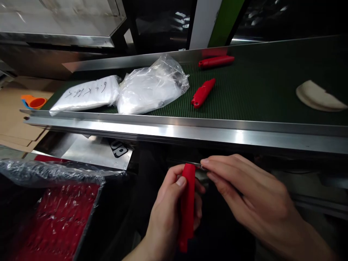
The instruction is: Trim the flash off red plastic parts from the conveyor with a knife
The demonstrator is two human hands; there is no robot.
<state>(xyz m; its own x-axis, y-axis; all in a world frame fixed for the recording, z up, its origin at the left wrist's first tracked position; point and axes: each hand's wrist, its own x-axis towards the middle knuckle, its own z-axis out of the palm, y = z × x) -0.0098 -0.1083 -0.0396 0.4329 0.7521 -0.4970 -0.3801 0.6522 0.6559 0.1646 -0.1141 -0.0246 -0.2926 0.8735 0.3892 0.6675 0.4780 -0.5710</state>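
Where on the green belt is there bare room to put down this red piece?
The widest bare patch of belt lies between the nearer red piece and the pale curved piece. A narrow strip runs along the near rail. The left end is crowded by two plastic bags.

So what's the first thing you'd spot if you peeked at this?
The bright red handle, held upright in the left hand at the bottom middle, with the right hand pinching something thin at its top. Next, two more red pieces lie on the green belt above, beside crinkly clear plastic bags.
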